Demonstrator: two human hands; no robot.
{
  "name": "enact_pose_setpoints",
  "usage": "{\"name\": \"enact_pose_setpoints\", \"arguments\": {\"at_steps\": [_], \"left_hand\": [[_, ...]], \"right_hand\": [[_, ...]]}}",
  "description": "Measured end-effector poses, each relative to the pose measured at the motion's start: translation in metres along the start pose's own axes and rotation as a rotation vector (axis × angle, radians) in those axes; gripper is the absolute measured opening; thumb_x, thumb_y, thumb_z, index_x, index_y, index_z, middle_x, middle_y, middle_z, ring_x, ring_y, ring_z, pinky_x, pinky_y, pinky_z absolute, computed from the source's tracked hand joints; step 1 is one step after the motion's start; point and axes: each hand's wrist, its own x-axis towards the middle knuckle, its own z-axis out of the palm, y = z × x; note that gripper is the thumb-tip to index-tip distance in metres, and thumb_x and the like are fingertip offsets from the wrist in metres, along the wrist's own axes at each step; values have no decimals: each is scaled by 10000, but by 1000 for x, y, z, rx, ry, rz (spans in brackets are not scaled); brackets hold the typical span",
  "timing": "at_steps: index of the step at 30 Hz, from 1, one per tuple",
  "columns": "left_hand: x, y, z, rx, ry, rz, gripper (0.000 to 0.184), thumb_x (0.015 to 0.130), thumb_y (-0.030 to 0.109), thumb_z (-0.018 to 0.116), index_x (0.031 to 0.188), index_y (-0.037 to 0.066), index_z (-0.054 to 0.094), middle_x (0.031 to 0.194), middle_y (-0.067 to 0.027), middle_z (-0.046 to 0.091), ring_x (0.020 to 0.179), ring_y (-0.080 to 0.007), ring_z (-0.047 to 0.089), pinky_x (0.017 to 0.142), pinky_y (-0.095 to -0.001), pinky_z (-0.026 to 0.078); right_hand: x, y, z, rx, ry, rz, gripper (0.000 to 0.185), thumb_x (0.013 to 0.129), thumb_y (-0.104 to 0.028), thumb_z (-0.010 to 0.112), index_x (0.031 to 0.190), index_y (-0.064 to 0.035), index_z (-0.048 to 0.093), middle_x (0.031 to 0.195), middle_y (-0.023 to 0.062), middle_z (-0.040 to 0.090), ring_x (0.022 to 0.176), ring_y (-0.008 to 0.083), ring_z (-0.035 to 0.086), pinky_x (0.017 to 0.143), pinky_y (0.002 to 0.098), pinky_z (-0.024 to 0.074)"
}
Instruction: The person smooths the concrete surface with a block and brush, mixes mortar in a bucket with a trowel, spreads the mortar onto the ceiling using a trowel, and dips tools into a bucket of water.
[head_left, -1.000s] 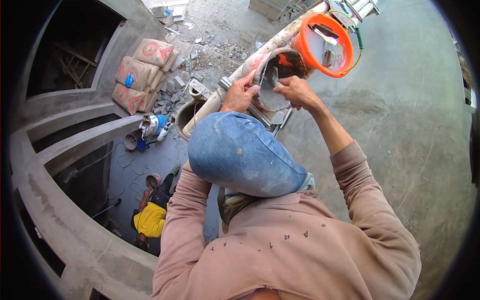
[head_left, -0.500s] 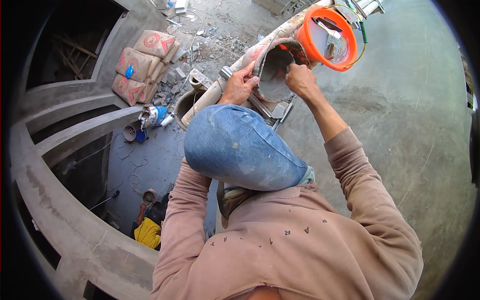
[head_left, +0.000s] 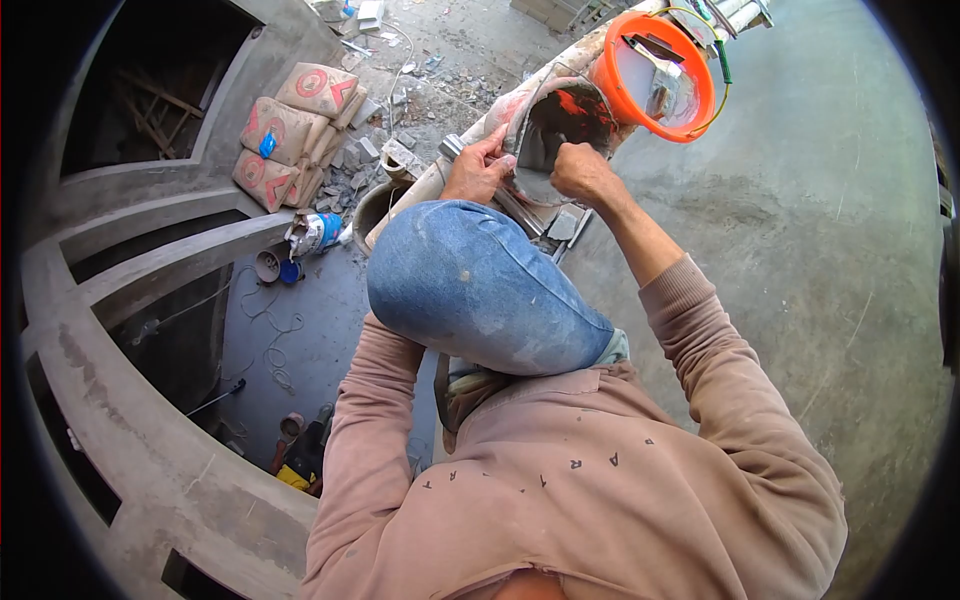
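A mortar-smeared bucket point(head_left: 522, 120) with red patches inside lies tilted with its mouth toward me, and grey wet mix point(head_left: 540, 150) coats its inside. My left hand point(head_left: 478, 170) grips the left rim, thumb near the opening. At the mouth's right side, my right hand point(head_left: 588, 174) is closed in a fist. A small dark end shows by its fingers inside the bucket, but I cannot make out the tool. Just beyond stands an orange bucket point(head_left: 606, 72) of cloudy water, holding a wide brush point(head_left: 660, 75).
My raised knee point(head_left: 460, 280) is below the bucket. Cement bags point(head_left: 275, 130) are stacked at left near rubble point(head_left: 350, 165). A pale pipe point(head_left: 425, 190) runs beside the bucket. Down in the lower room is another person in yellow point(head_left: 292, 478). Smooth concrete point(head_left: 800, 250) spreads to my right.
My right hand has moved slightly left and down across the bucket's mouth. My left hand keeps its place on the rim. The person below has shifted lower, showing less yellow.
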Motion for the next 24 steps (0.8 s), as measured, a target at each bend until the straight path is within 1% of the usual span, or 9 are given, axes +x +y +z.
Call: {"name": "enact_pose_setpoints", "arguments": {"at_steps": [3,5,9,10,13,15,19,20,24], "left_hand": [[-5,8,0,-30,9,-19,654,970,17,673,1571,73,422,947,9,629,818,-86,613,702,-256,575],[-4,8,-2,28,13,-14,651,969,12,672,1570,73,426,954,4,632,819,-89,614,690,-253,574],[-1,-3,-2,-10,12,-5,651,968,7,672,1569,79,430,959,4,634,814,-87,609,680,-251,574],[0,-3,-2,-50,4,-2,652,968,7,672,1569,81,432,960,4,635,813,-87,608,679,-251,574],[-2,0,0,-52,14,-17,653,965,14,680,1567,82,436,958,8,637,815,-84,608,681,-253,575],[-7,7,-1,-26,12,-19,654,964,17,684,1566,79,437,959,11,638,819,-82,611,682,-251,574],[-2,1,-3,17,21,16,656,962,16,690,1565,74,438,964,16,641,816,-76,607,702,-239,556],[-2,0,-3,-28,18,7,656,961,14,690,1565,74,439,961,17,641,811,-74,601,707,-236,549],[2,-2,-9,-77,1,14,651,962,27,686,1563,64,439,981,12,635,827,-75,600,714,-240,546]], "right_hand": [[-34,-16,-55,464,-257,21,372,906,-298,692,1068,35,736,854,196,749,694,285,754,609,415,611],[-26,2,-55,691,-123,28,354,919,-322,694,1063,-2,740,739,159,705,538,224,684,485,371,563],[-4,11,-20,53,188,136,303,929,-195,601,1098,8,750,1019,242,755,974,355,757,831,478,609],[-11,1,-21,105,56,161,314,905,-146,580,1114,17,748,1167,283,713,1177,398,678,992,519,543],[-31,-19,-39,284,-225,29,315,904,-196,636,1094,33,741,891,230,751,727,330,763,643,441,617],[-34,-5,-47,597,-118,38,304,899,-207,650,1079,19,745,771,201,724,531,285,702,490,403,571],[-5,12,-28,199,303,-11,333,908,-234,646,1128,-1,737,969,287,739,864,409,750,778,499,604],[-6,2,-28,130,144,160,307,898,-181,605,1102,-15,764,1144,277,722,1105,417,703,963,508,562],[-24,-5,-15,225,-58,-54,313,860,-178,646,1100,-15,764,1096,292,725,1048,439,711,945,513,558]]}}
